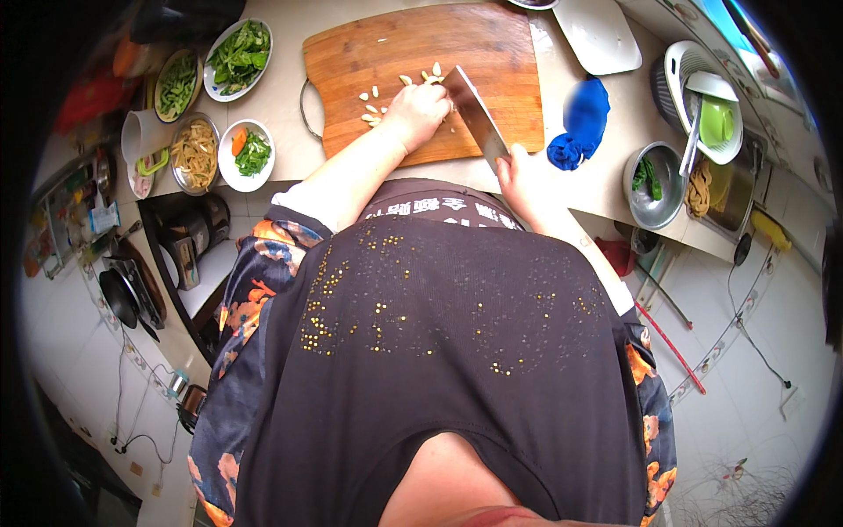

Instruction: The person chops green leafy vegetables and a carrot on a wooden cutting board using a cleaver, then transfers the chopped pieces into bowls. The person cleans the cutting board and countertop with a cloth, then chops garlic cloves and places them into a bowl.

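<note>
My right hand (516,172) grips the handle of a cleaver (475,118), whose broad blade slants up and left over the wooden cutting board (369,46). Bent over the board beside the blade, my left hand (419,113) has its fingertips down near the blade's far end. Whether it holds a garlic clove under the fingers is hidden. Peeled garlic cloves (406,80) lie just beyond its fingers, and several more cloves (369,118) are scattered to its left. Small pale bits lie close to the blade.
At the left stand bowls of leafy greens (239,56), cut green vegetables (176,85), pale strips (195,151) and chopped greens with carrot (251,155). Right of the board are a white tray (599,39), a blue cloth (585,118), a metal bowl (665,204) and a white colander (675,66) beside the sink.
</note>
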Tool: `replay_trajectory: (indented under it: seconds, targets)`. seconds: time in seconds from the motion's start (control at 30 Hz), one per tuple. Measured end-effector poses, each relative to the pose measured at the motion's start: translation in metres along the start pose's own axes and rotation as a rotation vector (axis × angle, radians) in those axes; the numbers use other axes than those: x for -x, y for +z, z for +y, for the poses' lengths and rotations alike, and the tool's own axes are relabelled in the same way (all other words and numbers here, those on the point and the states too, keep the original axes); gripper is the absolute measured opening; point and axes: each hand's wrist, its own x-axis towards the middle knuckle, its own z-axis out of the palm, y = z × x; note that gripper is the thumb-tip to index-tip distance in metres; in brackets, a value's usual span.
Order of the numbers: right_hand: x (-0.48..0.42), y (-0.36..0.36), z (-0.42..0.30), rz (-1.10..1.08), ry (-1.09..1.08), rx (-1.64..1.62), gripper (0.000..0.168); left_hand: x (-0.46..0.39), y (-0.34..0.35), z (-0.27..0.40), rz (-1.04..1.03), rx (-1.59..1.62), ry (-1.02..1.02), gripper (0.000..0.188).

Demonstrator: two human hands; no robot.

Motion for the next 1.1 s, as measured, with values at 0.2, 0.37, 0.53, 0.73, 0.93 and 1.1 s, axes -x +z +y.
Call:
replay_trajectory:
  seconds: [0.2,0.37,0.53,0.73,0.93,1.1]
  targets:
    - [0.001,-0.007,-0.009,-0.134,0.038,0.059,0.027,0.006,0.006,-0.001,0.074,0.047,0.019,0.004]
    - [-0.009,-0.005,-0.018,-0.159,0.074,0.075,0.027,0.010,0.006,-0.003,0.054,0.041,-0.005,0.006]
    - [-0.001,0.005,0.013,0.064,0.022,-0.063,0.024,0.012,0.004,-0.004,0.137,0.075,-0.037,0.006]
    - [0.005,0.003,0.018,-0.067,-0.039,-0.006,0.020,0.010,-0.019,-0.023,0.253,-0.001,-0.474,0.012]
    - [0.001,0.014,0.021,-0.031,-0.026,-0.005,0.024,0.013,-0.009,-0.043,0.067,0.071,-0.342,0.008]
    - [-0.007,-0.002,0.006,-0.056,0.025,0.011,0.025,0.012,0.002,-0.020,0.019,0.070,-0.150,0.010]
